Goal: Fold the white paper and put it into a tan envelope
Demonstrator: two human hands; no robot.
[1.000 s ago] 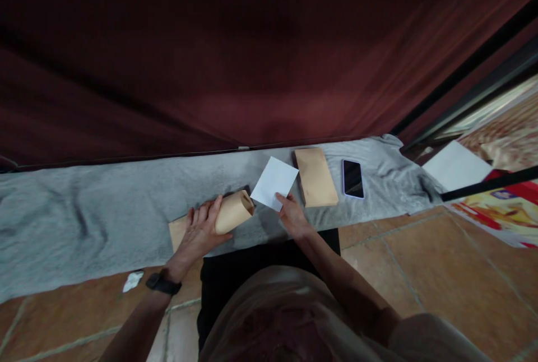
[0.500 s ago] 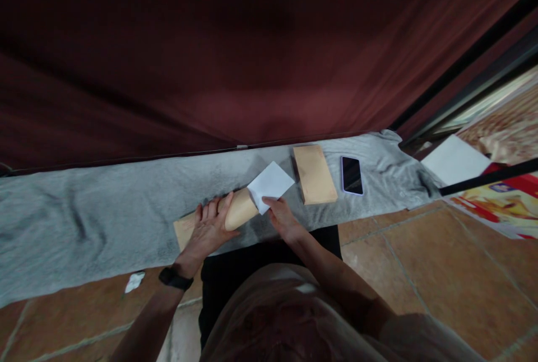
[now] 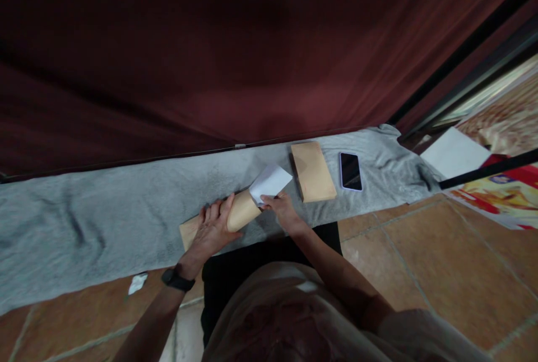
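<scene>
A brown paper envelope (image 3: 242,210) lies slantwise on the grey cloth, its near-right end bulging open. My left hand (image 3: 212,228) grips it across the middle, thumb on one side and fingers on the other. A white sheet of paper (image 3: 271,181), apparently folded, has its lower left end at the envelope's mouth, partly inside. My right hand (image 3: 281,208) pinches the paper's lower edge close to that mouth. How deep the paper reaches is hidden by the envelope.
A stack of brown envelopes (image 3: 314,172) and a phone (image 3: 350,171) lie to the right on the grey cloth (image 3: 126,210). A dark red curtain (image 3: 252,59) hangs behind. A white scrap (image 3: 137,283) is on the tiled floor; a white sheet (image 3: 456,153) sits far right.
My right hand has pushed the white paper a little into the envelope's mouth, and the paper now bends and tilts. My left hand keeps its grip. The view has shifted slightly.
</scene>
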